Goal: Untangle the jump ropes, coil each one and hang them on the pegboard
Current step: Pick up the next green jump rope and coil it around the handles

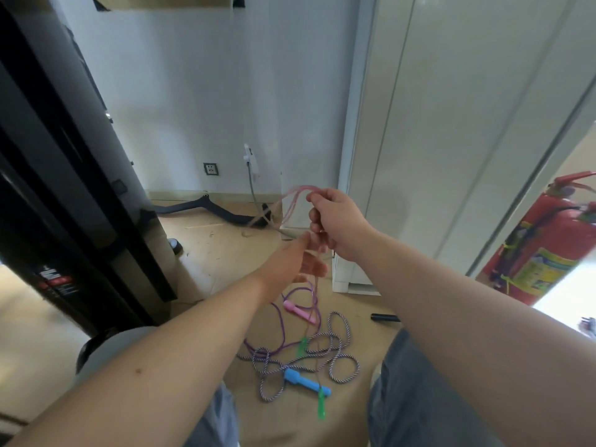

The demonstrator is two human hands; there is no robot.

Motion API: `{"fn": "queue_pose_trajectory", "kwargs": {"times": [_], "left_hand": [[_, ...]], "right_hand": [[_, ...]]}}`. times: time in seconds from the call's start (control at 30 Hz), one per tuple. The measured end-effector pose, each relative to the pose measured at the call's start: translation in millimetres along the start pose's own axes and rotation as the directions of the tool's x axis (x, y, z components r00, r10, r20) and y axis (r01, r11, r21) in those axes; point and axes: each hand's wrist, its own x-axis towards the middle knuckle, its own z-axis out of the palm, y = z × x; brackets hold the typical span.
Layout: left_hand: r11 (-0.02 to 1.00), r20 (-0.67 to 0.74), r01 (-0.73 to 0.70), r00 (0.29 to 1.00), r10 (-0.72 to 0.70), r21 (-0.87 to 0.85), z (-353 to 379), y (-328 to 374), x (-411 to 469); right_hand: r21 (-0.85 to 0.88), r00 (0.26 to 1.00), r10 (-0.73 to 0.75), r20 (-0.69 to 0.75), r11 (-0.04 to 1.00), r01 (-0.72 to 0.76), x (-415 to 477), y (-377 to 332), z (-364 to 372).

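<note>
Pink rope [301, 188] blurs, pinched by right hand [338, 221].

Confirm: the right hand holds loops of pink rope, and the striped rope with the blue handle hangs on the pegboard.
One error: the head view shows the striped rope with the blue handle lying on the floor, unhung. The right hand does hold the pink rope.

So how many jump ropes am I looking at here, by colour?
pink see-through rope, gripped by the right hand: 1
purple rope, on the floor: 1
purple-and-white striped rope, on the floor: 1
Total: 3
</note>
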Motion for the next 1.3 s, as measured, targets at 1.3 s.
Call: {"fn": "queue_pose_trajectory", "kwargs": {"times": [1.3], "left_hand": [[0.751, 0.053, -0.050, 0.998, 0.020, 0.658, -80, -43, 110]], "right_hand": [[-0.904, 0.916, 0.166, 0.366, 0.297, 0.307, 124, 68, -4]]}}
